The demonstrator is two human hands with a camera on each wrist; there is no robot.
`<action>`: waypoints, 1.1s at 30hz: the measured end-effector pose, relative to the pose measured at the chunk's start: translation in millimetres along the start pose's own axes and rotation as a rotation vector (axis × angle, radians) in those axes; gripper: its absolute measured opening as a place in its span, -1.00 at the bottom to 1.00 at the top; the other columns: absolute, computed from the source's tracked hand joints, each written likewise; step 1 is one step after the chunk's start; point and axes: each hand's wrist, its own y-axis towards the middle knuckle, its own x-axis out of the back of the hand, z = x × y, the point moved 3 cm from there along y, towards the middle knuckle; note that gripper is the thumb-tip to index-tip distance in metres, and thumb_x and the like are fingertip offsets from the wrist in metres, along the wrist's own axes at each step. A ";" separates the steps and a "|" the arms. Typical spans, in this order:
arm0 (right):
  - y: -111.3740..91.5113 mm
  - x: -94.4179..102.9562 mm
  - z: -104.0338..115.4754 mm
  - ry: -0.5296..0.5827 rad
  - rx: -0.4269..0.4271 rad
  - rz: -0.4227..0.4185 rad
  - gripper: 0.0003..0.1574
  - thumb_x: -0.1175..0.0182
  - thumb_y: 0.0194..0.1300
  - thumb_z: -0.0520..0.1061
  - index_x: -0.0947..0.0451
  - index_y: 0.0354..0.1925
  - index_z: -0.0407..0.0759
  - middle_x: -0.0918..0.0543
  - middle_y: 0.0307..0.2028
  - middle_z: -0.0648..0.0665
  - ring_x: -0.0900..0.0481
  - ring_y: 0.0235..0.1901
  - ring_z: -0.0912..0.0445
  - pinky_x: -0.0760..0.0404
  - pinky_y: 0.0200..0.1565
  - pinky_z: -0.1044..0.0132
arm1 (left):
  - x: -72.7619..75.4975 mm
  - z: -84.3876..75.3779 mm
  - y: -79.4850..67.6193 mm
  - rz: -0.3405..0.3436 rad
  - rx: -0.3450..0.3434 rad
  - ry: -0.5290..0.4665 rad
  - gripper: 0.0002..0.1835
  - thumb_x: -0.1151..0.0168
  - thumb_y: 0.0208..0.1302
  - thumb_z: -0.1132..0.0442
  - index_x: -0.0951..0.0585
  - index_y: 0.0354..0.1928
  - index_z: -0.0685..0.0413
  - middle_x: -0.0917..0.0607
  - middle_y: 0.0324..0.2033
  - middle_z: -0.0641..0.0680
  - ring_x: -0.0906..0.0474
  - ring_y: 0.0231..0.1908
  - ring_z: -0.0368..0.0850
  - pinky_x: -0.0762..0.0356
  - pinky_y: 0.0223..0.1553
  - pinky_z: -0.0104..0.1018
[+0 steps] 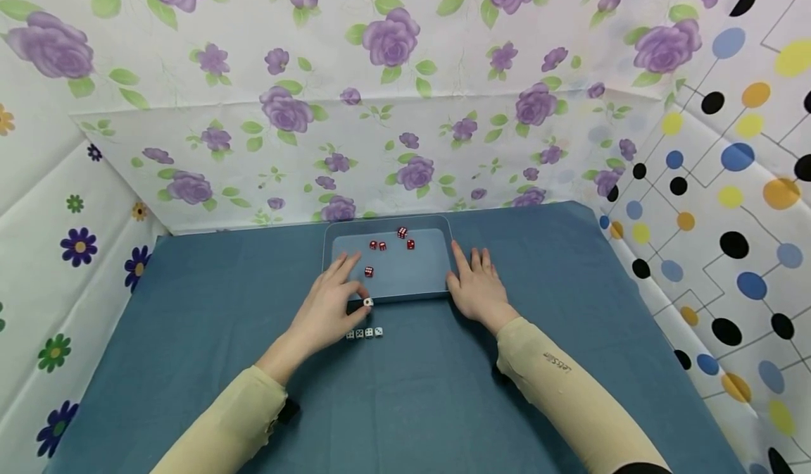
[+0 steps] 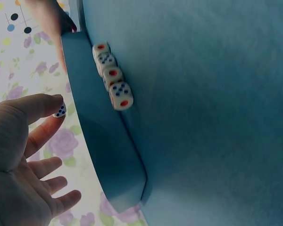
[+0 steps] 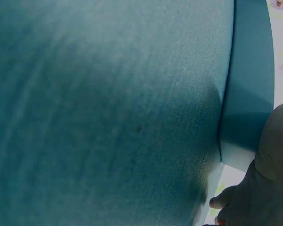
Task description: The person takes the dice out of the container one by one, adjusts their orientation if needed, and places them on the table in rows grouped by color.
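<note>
Between thumb and index finger my left hand [image 1: 324,306] pinches a white die [image 1: 368,302] over the near rim of a blue-grey tray [image 1: 412,277]; the other fingers spread out over the tray. The left wrist view shows blue pips on this die [image 2: 60,111]. My right hand [image 1: 476,289] rests at the tray's right side, fingers extended along the rim. Several white dice [image 1: 369,333] stand in a tight row on the cloth in front of the tray. Inside the tray lie several red dice [image 1: 402,232], one red die [image 1: 369,272] nearer the left hand.
A blue cloth [image 1: 418,396] covers the table. Behind the tray rises a backdrop [image 1: 355,143] with purple flowers. Patterned sheets hang at both sides, the right sheet [image 1: 709,248] with coloured dots.
</note>
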 end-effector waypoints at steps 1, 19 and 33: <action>-0.5 0.2 0.2 0.000 0.001 -0.002 -0.15 0.27 0.76 0.20 0.33 0.76 0.15 0.13 0.68 -0.45 0.34 0.67 -0.34 0.12 0.60 -0.28 | -1.3 -1.5 -1.4 0.001 -0.009 0.001 -0.82 -0.62 0.24 0.17 -0.75 -0.26 -0.02 -0.32 0.58 0.32 -0.10 0.60 0.38 -0.26 0.40 0.50; -0.7 1.5 0.2 0.002 0.002 -0.005 -0.16 0.26 0.76 0.18 0.31 0.77 0.14 0.13 0.68 -0.45 0.33 0.67 -0.35 0.12 0.59 -0.29 | -20.4 -29.0 -7.3 0.063 -0.106 0.006 -0.85 -0.60 0.26 0.16 -0.74 -0.33 -0.10 -0.35 0.56 0.31 -0.14 0.60 0.35 -0.28 0.40 0.46; -0.8 1.0 1.0 0.004 0.005 -0.008 -0.15 0.26 0.75 0.19 0.31 0.77 0.13 0.13 0.68 -0.46 0.34 0.67 -0.35 0.11 0.59 -0.29 | -36.2 -34.9 -9.4 0.125 -0.099 0.117 -0.84 -0.59 0.26 0.14 -0.72 -0.37 -0.16 -0.33 0.58 0.26 -0.08 0.61 0.36 -0.24 0.46 0.36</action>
